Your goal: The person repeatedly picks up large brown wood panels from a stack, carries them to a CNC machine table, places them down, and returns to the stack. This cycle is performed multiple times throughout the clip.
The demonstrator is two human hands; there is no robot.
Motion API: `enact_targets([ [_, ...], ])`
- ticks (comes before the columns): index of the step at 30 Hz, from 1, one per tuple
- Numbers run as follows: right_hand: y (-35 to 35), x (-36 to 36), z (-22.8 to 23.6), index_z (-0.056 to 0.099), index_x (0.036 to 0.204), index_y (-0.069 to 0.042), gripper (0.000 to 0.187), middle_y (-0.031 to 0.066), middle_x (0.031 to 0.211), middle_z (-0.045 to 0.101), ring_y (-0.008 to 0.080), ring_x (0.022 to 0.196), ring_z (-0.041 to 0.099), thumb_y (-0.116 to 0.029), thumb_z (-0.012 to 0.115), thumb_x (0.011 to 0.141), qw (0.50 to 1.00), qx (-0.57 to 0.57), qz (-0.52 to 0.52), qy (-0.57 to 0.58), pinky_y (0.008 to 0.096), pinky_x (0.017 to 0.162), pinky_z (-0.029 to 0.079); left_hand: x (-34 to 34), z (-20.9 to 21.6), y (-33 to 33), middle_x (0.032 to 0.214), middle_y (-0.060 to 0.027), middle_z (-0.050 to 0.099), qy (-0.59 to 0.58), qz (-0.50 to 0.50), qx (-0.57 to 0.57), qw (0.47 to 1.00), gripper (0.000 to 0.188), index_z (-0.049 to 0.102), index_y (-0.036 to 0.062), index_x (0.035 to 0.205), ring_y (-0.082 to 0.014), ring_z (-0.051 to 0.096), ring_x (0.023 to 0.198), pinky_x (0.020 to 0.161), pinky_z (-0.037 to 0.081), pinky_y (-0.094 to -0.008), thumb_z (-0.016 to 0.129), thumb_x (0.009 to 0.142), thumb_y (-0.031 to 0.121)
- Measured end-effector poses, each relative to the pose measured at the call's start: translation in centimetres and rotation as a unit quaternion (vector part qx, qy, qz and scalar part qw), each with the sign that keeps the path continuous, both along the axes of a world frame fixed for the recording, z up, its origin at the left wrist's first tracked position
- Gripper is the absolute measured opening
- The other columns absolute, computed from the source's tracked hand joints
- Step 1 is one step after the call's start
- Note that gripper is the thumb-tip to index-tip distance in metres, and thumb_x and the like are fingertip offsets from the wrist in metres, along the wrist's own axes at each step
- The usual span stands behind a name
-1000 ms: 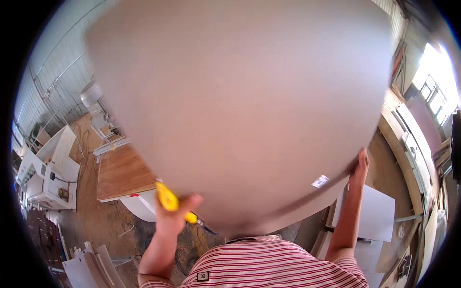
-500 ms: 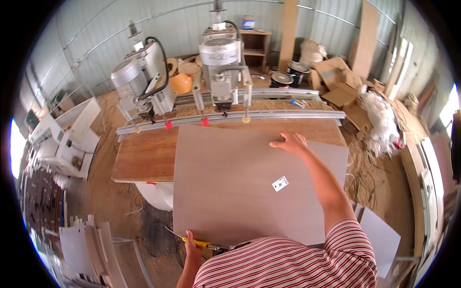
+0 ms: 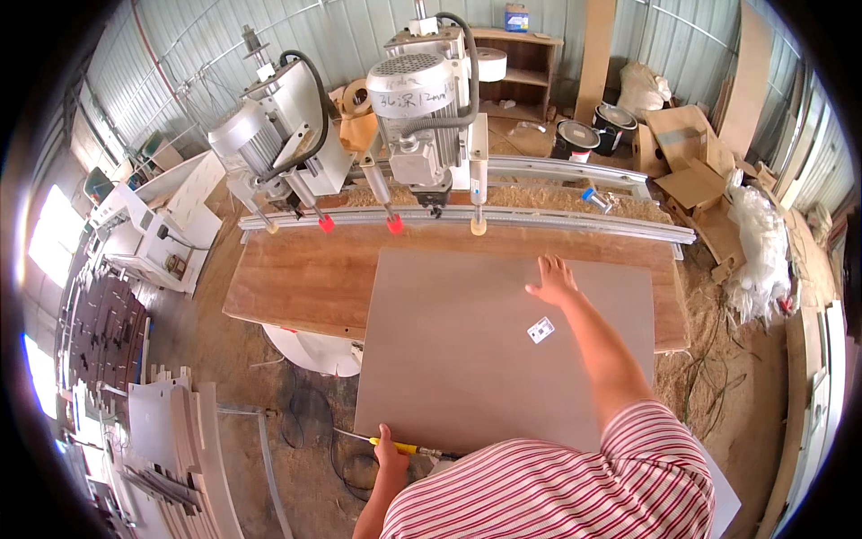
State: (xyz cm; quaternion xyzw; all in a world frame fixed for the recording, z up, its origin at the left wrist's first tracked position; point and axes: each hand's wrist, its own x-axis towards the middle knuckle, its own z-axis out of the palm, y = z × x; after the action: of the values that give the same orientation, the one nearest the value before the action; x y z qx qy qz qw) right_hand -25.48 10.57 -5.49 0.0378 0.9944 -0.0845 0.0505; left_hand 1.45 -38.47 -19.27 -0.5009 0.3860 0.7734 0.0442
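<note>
A large grey-brown flat panel [image 3: 467,359] with a small white label [image 3: 540,331] lies on a wooden work surface [image 3: 287,278], its near part reaching toward my striped shirt. My right hand [image 3: 554,285] rests on the panel near its far edge, fingers spread and gripping nothing. At the panel's near left corner, my left hand [image 3: 390,454] is closed around a yellow tool that looks like an air blow gun [image 3: 409,448]; its thin metal nozzle points left. My left thumb is up by the panel's edge. The tool's back end is partly hidden by my body.
Two drilling machine heads [image 3: 413,117] [image 3: 256,144] with red and yellow-tipped rods stand above metal rails [image 3: 575,225] beyond the panel. Boards [image 3: 166,422] and a dark hose [image 3: 332,422] lie at left. Paint buckets [image 3: 575,139], cardboard [image 3: 691,144] and plastic wrap [image 3: 759,242] sit at right.
The panel has turned so its far edge runs nearly parallel to the rails, its far left corner farther from them. My right fingers have spread more. The whole view has shifted.
</note>
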Motion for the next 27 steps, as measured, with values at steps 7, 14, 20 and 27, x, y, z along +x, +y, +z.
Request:
enact_targets([
  [7, -3.5, 26.1, -0.4, 0.016, 0.153, -0.009, 0.096, 0.0238, 0.158, 0.004, 0.0410, 0.147, 0.005, -0.048, 0.067, 0.081, 0.933, 0.059, 0.335, -0.117, 0.0672, 0.111, 0.012, -1.3, 4.8, 4.5, 0.110, -0.0041, 0.058, -0.020, 0.034, 0.012, 0.999, 0.027, 0.053, 0.0095, 0.118, -0.0229, 0.061, 0.096, 0.073, 0.052, -0.0407, 0.060, 0.096, 0.023],
  [14, -3.0, 28.3, 0.6, 0.015, 0.155, -0.017, 0.095, 0.0182, 0.160, 0.001, 0.0389, 0.148, 0.003, -0.020, 0.070, 0.077, 0.966, 0.076, 0.215, -0.122, 0.0684, 0.111, 0.016, -7.0, 6.1, 7.8, 0.107, -0.0059, 0.058, 0.008, -0.006, -0.014, 1.000, 0.024, 0.052, 0.0101, 0.116, -0.0242, 0.058, 0.093, 0.077, 0.049, -0.0433, 0.057, 0.097, 0.024],
  [20, -3.4, 25.5, 3.4, 0.010, 0.155, -0.022, 0.108, 0.0119, 0.161, 0.001, 0.0340, 0.149, 0.003, -0.013, 0.076, 0.070, 0.972, 0.082, 0.149, -0.164, 0.0600, 0.115, 0.017, -9.2, 4.7, 9.7, 0.087, -0.0036, 0.057, 0.062, -0.018, -0.015, 0.998, 0.013, 0.052, 0.0079, 0.100, -0.0188, 0.057, 0.069, 0.059, 0.048, -0.0377, 0.057, 0.098, 0.020],
  [27, -5.6, 25.6, 2.1, 0.010, 0.155, -0.019, 0.111, 0.0137, 0.160, 0.006, 0.0367, 0.147, 0.010, -0.016, 0.080, 0.069, 0.973, 0.138, 0.103, -0.152, 0.0596, 0.114, 0.021, -8.0, 3.3, 3.9, 0.089, -0.0018, 0.059, 0.170, -0.049, 0.032, 0.984, 0.009, 0.051, 0.0128, 0.099, -0.0143, 0.056, 0.074, 0.069, 0.046, -0.0314, 0.057, 0.098, 0.019],
])
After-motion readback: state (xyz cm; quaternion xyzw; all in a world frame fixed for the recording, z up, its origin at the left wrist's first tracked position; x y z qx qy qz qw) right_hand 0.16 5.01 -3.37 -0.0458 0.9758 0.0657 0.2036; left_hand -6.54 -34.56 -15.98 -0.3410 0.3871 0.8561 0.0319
